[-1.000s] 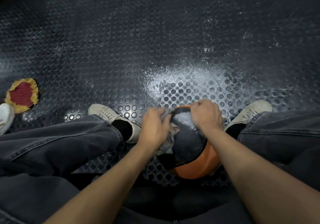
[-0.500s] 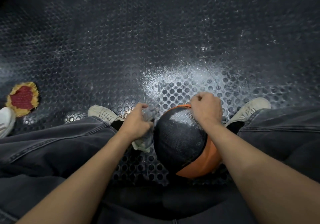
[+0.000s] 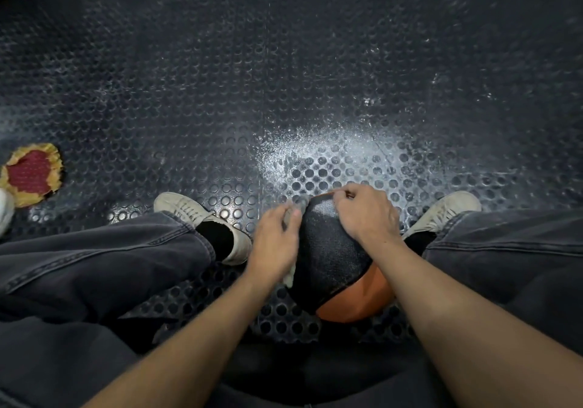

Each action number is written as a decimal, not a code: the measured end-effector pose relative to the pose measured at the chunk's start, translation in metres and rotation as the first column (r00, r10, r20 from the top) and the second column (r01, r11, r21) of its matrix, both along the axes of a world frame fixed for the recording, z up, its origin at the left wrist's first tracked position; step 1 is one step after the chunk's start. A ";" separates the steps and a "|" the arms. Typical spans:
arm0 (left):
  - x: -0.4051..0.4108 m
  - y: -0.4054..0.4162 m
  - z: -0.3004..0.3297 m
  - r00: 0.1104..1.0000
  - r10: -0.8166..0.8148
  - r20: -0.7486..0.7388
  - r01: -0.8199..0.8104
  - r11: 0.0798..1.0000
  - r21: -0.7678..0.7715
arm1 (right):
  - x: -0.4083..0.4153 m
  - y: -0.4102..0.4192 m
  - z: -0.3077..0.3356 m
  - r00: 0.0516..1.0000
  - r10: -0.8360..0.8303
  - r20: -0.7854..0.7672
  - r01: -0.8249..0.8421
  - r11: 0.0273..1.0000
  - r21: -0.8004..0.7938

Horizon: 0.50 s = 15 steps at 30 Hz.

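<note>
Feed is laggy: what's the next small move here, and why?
Probably sweep the left hand and its cloth down the black left side of the ball: the cloth is pressed near the top there, and the right hand holds the ball steady.

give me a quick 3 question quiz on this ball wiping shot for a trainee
1. Which hand holds the cloth against the ball? A left, B right, C neither
2. True or false: the right hand holds the top of the ball.
3. Fill in: the upper part of the ball is black and the lower part is ____.

Key
1. A, the left hand
2. True
3. orange
</note>
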State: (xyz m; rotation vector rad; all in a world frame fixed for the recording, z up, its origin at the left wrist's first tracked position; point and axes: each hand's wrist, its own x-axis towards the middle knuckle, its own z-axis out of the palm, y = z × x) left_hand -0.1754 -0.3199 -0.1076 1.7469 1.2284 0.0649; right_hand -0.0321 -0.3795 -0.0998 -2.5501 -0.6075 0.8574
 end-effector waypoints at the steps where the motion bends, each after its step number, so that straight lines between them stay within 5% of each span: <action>1: 0.000 -0.014 0.006 0.997 -0.017 -0.070 0.028 0.988 0.154 | 0.001 0.000 -0.001 1.000 0.005 0.003 -0.005 1.000 -0.007; 4: 0.000 -0.036 0.020 0.997 -0.052 -0.062 0.069 0.951 0.300 | 0.002 0.002 -0.006 1.000 0.009 0.002 -0.009 1.000 0.027; 15: 0.006 -0.011 0.027 0.975 -0.200 -0.099 0.222 0.902 0.371 | 0.010 -0.001 -0.016 0.999 -0.024 -0.020 0.025 0.999 0.040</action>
